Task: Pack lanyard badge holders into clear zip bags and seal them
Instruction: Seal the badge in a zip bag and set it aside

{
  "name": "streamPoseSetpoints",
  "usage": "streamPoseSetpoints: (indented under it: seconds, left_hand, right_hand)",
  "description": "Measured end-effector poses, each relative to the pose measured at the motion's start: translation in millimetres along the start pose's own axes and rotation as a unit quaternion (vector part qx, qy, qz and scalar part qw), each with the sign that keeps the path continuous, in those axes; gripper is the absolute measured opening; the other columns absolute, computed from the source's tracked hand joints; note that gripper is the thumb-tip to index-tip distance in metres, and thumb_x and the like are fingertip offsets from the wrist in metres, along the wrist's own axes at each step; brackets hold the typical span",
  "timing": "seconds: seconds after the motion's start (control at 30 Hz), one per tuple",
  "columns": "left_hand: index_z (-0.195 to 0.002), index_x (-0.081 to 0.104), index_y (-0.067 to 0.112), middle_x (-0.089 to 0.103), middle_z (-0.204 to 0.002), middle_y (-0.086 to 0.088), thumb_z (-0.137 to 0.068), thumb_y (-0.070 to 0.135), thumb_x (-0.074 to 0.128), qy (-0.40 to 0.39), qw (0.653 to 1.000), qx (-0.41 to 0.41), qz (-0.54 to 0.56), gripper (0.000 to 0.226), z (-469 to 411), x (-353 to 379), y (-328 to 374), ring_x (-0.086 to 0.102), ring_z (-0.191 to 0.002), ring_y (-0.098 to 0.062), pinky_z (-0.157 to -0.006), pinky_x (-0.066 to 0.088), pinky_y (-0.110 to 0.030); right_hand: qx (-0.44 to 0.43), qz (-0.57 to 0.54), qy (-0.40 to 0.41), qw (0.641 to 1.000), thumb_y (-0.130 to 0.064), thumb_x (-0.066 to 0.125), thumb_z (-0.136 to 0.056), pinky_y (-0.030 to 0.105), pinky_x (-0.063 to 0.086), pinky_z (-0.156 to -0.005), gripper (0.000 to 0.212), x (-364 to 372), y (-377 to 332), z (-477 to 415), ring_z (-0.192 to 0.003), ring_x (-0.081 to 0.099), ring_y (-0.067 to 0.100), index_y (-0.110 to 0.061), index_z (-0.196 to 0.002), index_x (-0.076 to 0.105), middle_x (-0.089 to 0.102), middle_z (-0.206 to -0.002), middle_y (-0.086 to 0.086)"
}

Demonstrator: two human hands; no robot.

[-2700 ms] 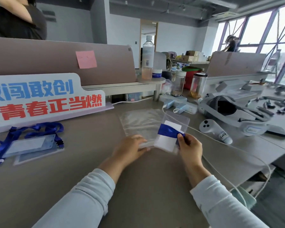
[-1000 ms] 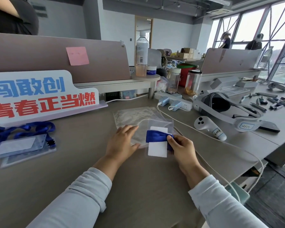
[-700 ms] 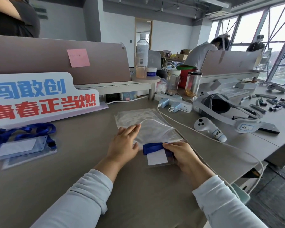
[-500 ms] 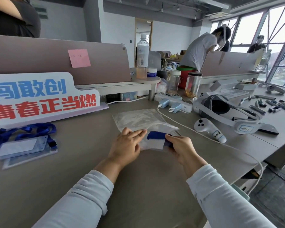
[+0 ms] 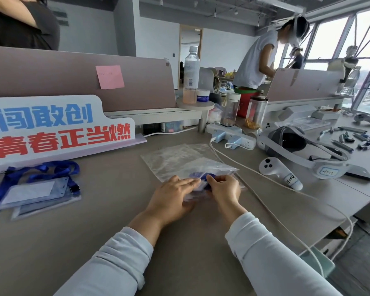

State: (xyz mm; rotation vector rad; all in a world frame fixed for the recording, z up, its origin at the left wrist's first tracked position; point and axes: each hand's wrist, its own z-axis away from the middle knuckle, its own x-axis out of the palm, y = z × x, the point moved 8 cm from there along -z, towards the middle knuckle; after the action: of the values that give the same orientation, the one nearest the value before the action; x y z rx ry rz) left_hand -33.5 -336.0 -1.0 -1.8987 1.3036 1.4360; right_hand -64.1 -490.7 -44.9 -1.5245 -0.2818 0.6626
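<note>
At the bag's (image 5: pixel 179 159) mouth the badge holder (image 5: pixel 198 178) lies beside the flat left hand (image 5: pixel 173 195) pressing the bag. The right hand (image 5: pixel 224 189) pinches it, seemingly deeper inside than before.

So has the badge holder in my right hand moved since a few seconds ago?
Yes. The badge holder has shifted left, away from the white controller, and down into the mouth of the zip bag, pinched by the right hand.
</note>
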Motion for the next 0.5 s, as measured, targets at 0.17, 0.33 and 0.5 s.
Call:
streamPoseSetpoints:
  seconds: [0.17, 0.33, 0.5]
  left_hand:
    - [-0.145, 0.022, 0.031, 0.030, -0.149, 0.016, -0.089, 0.036, 0.055, -0.007, 1.000, -0.023, -0.001, 0.065, 3, -1, -17, 0.029, -0.130, -0.010, -0.102, 0.024, -0.018]
    - [-0.141, 0.033, 0.031, 0.049, -0.137, 0.008, -0.086, 0.014, 0.058, 0.025, 0.997, -0.053, 0.042, 0.063, 9, -6, -33, 0.049, -0.121, -0.014, -0.100, 0.033, -0.023]
    - [-0.117, 0.062, 0.021, 0.070, -0.103, 0.006, -0.078, 0.008, 0.065, 0.070, 0.995, -0.037, 0.063, 0.041, 13, -10, -40, 0.066, -0.087, -0.014, -0.083, 0.050, -0.026]
  right_hand:
    - [-0.052, 0.079, -0.064, 0.993, -0.008, 0.058, -0.085, 0.032, 0.053, -0.080, 0.017, 14, -3, 3, -0.087, 0.064, 0.022, -0.012, -0.091, 0.073, 0.069, -0.088, 0.003]
    - [-0.185, 0.211, -0.151, 0.948, 0.005, 0.048, -0.083, 0.017, 0.041, -0.073, 0.038, 21, -17, 21, -0.083, 0.059, 0.013, -0.021, -0.095, 0.074, 0.067, -0.088, -0.004]
    - [-0.280, 0.353, -0.194, 0.871, -0.015, 0.049, -0.085, 0.024, 0.041, -0.090, 0.034, 41, -18, 21, -0.103, 0.052, 0.020, -0.034, -0.106, 0.068, 0.061, -0.106, 0.002]
